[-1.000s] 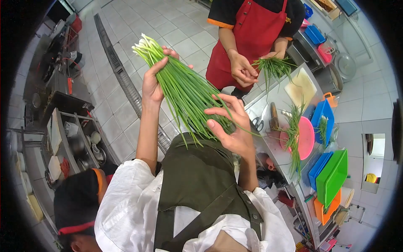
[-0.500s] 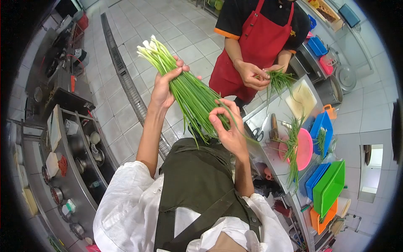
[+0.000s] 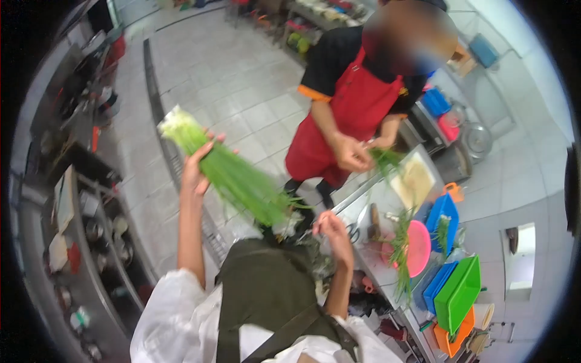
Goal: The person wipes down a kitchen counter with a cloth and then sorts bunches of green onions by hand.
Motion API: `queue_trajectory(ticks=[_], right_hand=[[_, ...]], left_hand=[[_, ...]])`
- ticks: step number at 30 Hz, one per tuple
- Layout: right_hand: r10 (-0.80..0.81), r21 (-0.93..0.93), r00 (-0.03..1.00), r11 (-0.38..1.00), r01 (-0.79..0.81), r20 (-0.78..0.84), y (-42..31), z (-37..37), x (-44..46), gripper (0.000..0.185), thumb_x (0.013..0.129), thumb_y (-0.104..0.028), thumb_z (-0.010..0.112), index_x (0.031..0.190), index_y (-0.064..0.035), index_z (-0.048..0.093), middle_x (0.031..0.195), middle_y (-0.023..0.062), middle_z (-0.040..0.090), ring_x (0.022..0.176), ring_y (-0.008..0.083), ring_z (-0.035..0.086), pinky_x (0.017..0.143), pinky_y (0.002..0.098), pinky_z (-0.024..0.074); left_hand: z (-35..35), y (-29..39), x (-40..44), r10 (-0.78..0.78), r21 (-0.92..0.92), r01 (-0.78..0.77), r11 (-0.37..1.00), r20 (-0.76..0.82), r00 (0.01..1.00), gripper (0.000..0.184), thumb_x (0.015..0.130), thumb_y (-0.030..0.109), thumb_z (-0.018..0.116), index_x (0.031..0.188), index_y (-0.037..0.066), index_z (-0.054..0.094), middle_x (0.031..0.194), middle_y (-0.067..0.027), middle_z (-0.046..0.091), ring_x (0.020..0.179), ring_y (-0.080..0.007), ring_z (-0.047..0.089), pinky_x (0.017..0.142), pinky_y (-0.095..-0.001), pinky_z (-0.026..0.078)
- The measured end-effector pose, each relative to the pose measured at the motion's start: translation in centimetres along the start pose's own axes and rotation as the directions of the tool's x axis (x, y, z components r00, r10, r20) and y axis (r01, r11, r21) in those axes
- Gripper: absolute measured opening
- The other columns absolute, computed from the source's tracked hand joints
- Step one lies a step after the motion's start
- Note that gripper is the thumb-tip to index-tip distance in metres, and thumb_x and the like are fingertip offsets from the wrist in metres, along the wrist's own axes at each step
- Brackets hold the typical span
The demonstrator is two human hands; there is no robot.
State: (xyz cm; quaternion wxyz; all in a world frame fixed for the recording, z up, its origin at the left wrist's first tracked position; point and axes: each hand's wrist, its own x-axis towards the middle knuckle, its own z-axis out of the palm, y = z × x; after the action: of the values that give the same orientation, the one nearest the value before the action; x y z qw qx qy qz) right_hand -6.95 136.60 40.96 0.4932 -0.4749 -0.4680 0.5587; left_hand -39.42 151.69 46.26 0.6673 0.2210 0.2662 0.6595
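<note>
A thick bunch of green onions (image 3: 239, 175) slants across the view, its white root ends at upper left and its green tips at lower right. My left hand (image 3: 198, 166) is wrapped round it below the white ends. Beyond the tips, apart from the bunch, my right hand (image 3: 333, 233) is raised with its fingers curled together; motion blur hides whether anything thin is between them. Loose green onions (image 3: 400, 245) lie over a pink bowl (image 3: 419, 248) on the metal table (image 3: 387, 275) to the right.
Across the table corner a co-worker in a red apron (image 3: 330, 130) holds greens (image 3: 385, 160). A cutting board (image 3: 413, 180), a knife (image 3: 374, 222), scissors (image 3: 353, 231), a blue tray (image 3: 442, 224) and a green tray (image 3: 458, 293) are on the right. Metal shelves (image 3: 109, 242) stand at left.
The bunch and my left hand have shifted left and down in view. My right hand has come away from the green tips and its fingers have drawn in. The view has tilted up.
</note>
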Motion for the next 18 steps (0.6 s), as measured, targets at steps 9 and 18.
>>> queue_trajectory(ticks=[9,18], right_hand=[[0.163,-0.437,0.986,0.888,-0.142,0.012,16.2,-1.8,3.0,0.034,0.093,-0.016,0.054,0.122,0.0013,0.052,0.091,0.0168,0.066,0.082,0.0243,0.065,0.072,0.0352,0.0501],[-0.201,-0.490,0.961,0.868,0.084,-0.192,-4.5,-0.8,2.9,0.031,0.096,-0.019,0.053,0.119,0.0016,0.057,0.108,0.0107,0.065,0.100,0.0188,0.062,0.085,0.0313,0.0473]], left_hand=[[0.2,-0.5,-0.7,-0.025,-0.043,0.026,0.999,0.020,0.999,0.047,0.083,-0.005,0.058,0.125,0.008,0.040,0.116,-0.0058,0.048,0.119,-0.0281,0.050,0.092,-0.0616,0.049],[3.5,-0.7,-1.7,-0.189,0.049,0.184,0.982,0.152,0.970,0.064,0.084,-0.003,0.059,0.140,0.000,0.028,0.137,-0.0164,0.040,0.129,-0.0364,0.043,0.098,-0.0600,0.046]])
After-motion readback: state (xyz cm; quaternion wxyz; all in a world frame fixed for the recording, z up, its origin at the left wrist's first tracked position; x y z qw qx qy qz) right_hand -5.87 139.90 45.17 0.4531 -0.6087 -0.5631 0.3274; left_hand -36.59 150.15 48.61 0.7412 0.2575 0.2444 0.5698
